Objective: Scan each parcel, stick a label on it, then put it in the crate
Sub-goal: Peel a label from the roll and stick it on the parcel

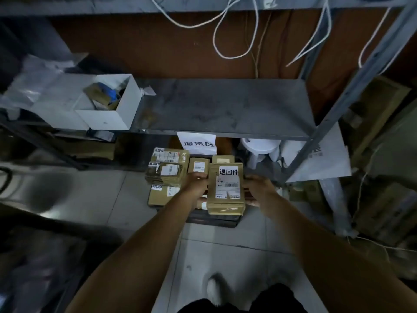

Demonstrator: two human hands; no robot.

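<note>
Two hands on one parcel: left hand grips its left edge, right hand its right edge, fingers curled round sides. Parcel: brown cardboard, taped, white label with black characters on top, barcoded shipping label below. Held above dark crate, beside stacked labelled parcels on floor under grey shelf.

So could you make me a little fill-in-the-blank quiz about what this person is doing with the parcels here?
1. The parcel is held by ____ hands, the left hand and the right hand.
2. The stacked parcels sit on the ____, below the shelf.
3. The open box on the shelf is coloured ____.

Missing words: two; floor; white
</note>
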